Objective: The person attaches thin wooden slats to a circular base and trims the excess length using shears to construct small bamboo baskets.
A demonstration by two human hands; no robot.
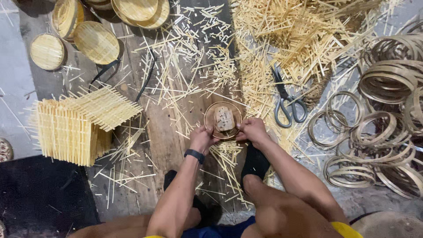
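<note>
Small round bamboo tray [223, 120] on the wooden floor [163, 136], pinched between both hands at its near edge. Left hand [202, 139], fingers curled, gripping the tray's lower left rim; black wristband [194, 154] just behind on the wrist. Right hand [252, 130], fingers closed, gripping the lower right rim. Pale block [224, 119] lying inside the tray, between the two hands and slightly beyond them. Tray directly ahead of the knees, centred between the forearms.

Scissors [285, 102] with grey handles to the right of the tray, near the right hand but apart from it, blades pointing away. Loose bamboo strips [282, 39] scattered all around and heaped thickly beyond the scissors. Bamboo rings [383, 128] piled far right, well apart from the hands. Stack of square woven mats [75, 128] on the left, well apart. Finished round trays [94, 42] at the upper left, far from the hands.
</note>
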